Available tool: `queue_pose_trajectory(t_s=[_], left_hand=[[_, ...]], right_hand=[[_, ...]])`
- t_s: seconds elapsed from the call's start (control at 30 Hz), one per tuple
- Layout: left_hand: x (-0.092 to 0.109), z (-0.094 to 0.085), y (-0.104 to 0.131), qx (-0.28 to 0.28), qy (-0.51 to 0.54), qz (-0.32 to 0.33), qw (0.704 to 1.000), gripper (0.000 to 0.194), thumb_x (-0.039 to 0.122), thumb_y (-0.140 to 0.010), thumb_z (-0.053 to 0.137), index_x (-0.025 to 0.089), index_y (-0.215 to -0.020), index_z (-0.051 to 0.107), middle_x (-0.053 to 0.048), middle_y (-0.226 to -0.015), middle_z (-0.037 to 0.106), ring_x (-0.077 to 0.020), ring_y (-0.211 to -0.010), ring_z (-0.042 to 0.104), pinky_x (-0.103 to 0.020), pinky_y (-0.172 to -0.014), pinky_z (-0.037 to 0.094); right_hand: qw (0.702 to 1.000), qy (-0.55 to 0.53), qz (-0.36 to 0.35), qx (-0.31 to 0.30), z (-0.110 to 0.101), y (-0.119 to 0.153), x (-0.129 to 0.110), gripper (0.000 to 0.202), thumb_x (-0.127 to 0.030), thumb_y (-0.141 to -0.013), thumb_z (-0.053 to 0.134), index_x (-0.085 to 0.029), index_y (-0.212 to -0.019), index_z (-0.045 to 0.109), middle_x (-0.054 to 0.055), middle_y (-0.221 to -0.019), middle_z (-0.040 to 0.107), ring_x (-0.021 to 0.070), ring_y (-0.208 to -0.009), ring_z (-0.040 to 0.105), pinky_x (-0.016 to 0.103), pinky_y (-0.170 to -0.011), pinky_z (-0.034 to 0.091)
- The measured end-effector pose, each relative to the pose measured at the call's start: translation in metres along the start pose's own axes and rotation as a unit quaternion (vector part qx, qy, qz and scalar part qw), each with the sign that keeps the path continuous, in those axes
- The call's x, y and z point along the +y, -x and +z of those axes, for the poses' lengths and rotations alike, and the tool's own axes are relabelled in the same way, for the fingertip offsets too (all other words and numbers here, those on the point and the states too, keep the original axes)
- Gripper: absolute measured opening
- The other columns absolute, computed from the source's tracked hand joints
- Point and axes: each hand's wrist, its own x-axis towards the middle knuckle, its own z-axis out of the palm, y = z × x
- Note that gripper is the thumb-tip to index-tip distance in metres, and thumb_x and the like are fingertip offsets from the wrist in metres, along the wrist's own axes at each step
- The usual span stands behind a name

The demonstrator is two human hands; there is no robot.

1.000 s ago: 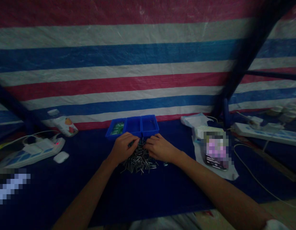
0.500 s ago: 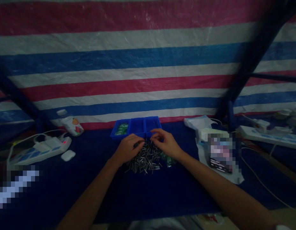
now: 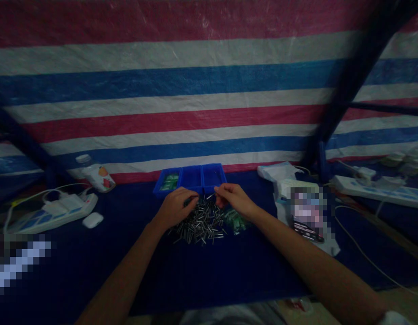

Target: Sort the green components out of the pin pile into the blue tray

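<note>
"Where are the metal pins [image 3: 199, 228] lying?"

"Heaped on the blue table [image 3: 209, 280], just before the blue tray [image 3: 191, 178]!"

"And the grip?"

"Left hand [image 3: 175, 206], right hand [image 3: 234, 198], both are curling narrow; what they're holding, I can't tell!"

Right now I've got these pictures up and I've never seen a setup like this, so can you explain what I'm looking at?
There's no machine here, just a person's bare left hand and right hand. Every picture comes from one camera worn on the head, looking forward and down. On the dark blue tabletop lies a pile of thin metal pins, with some green packets on its right. Behind it sits a blue tray in three parts, more green packets in the leftmost. A bottle stands off to the left and a phone lies to the right. Both hands are at the pile, fingers bent; whether either holds a pin is too small and dark to tell.
</note>
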Motion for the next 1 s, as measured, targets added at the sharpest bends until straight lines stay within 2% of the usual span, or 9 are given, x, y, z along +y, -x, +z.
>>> queue_pose_trajectory(t_s=[0.07,0.13,0.2,0.27,0.37,0.47,0.57,0.73,1.0], left_hand=[[-0.002,0.000,0.000,0.001,-0.003,-0.006,1.000,0.018,0.028,-0.098,0.056,0.022,-0.099,0.072,-0.004,-0.094,0.078,-0.0211,-0.089,0.070,-0.039,-0.083,0.055],[-0.002,0.000,0.001,-0.002,-0.006,-0.005,1.000,0.018,0.028,-0.098,0.055,0.022,-0.098,0.072,-0.004,-0.093,0.078,-0.0214,-0.089,0.070,-0.040,-0.083,0.055],[-0.002,0.000,0.000,-0.004,-0.007,-0.001,1.000,0.018,0.027,-0.098,0.055,0.022,-0.098,0.072,-0.004,-0.094,0.078,-0.0216,-0.089,0.070,-0.040,-0.083,0.055],[-0.002,0.000,0.000,-0.009,-0.006,0.002,1.000,0.017,0.027,-0.098,0.056,0.022,-0.099,0.072,-0.004,-0.094,0.078,-0.0215,-0.089,0.070,-0.040,-0.082,0.055],[-0.001,0.001,0.000,-0.026,-0.011,0.004,1.000,0.016,0.027,-0.098,0.057,0.022,-0.100,0.071,-0.004,-0.095,0.077,-0.0218,-0.090,0.070,-0.040,-0.082,0.056],[0.002,0.002,0.000,-0.053,-0.020,0.008,0.998,0.014,0.025,-0.095,0.059,0.022,-0.100,0.071,-0.005,-0.095,0.076,-0.0229,-0.090,0.069,-0.040,-0.083,0.056],[0.006,0.003,0.000,-0.074,-0.009,0.011,0.997,0.011,0.024,-0.093,0.062,0.022,-0.097,0.071,-0.004,-0.095,0.075,-0.0227,-0.092,0.070,-0.040,-0.085,0.056],[0.008,0.009,0.002,-0.089,0.006,-0.002,0.996,0.012,0.024,-0.093,0.062,0.023,-0.101,0.071,-0.004,-0.100,0.075,-0.0215,-0.095,0.070,-0.038,-0.086,0.056],[0.009,0.010,0.001,-0.107,0.003,-0.013,0.994,0.014,0.025,-0.094,0.061,0.022,-0.104,0.071,-0.004,-0.102,0.075,-0.0219,-0.096,0.070,-0.038,-0.086,0.056]], right_hand=[[1.000,0.013,0.015,0.001,0.000,-0.001,0.003,0.038,-0.049,-0.094,0.052,-0.020,-0.070,0.059,0.001,-0.056,0.059,0.0118,-0.050,0.053,0.030,-0.056,0.046],[0.999,0.028,0.020,0.017,0.000,-0.003,0.005,0.042,-0.053,-0.096,0.046,-0.019,-0.075,0.061,0.001,-0.057,0.058,0.0112,-0.048,0.051,0.029,-0.053,0.043],[0.998,0.048,0.015,0.042,0.000,-0.005,0.006,0.049,-0.058,-0.099,0.036,-0.019,-0.094,0.064,0.005,-0.072,0.066,0.0115,-0.051,0.055,0.028,-0.051,0.042],[0.995,0.080,0.004,0.061,-0.001,-0.007,0.007,0.052,-0.059,-0.100,0.029,-0.020,-0.115,0.060,0.008,-0.088,0.071,0.0122,-0.055,0.060,0.028,-0.052,0.043],[0.985,0.160,-0.023,0.063,-0.001,-0.004,0.006,0.047,-0.053,-0.099,0.041,-0.019,-0.128,0.056,0.010,-0.095,0.073,0.0149,-0.064,0.064,0.031,-0.060,0.047],[0.963,0.260,-0.072,0.021,0.001,0.005,0.004,0.038,-0.041,-0.093,0.056,-0.019,-0.124,0.062,0.009,-0.100,0.073,0.0192,-0.085,0.066,0.035,-0.078,0.048],[0.928,0.350,-0.116,-0.048,0.004,0.013,0.002,0.027,-0.028,-0.088,0.061,-0.021,-0.112,0.070,0.008,-0.110,0.071,0.0221,-0.103,0.061,0.039,-0.091,0.042],[0.884,0.437,-0.135,-0.095,0.009,0.017,0.007,0.026,-0.020,-0.089,0.056,-0.021,-0.109,0.073,0.009,-0.111,0.066,0.0231,-0.105,0.056,0.039,-0.089,0.037],[0.870,0.463,-0.143,-0.093,0.011,0.015,0.013,0.023,-0.024,-0.094,0.055,-0.022,-0.111,0.071,0.008,-0.109,0.064,0.0206,-0.103,0.057,0.035,-0.084,0.032]])
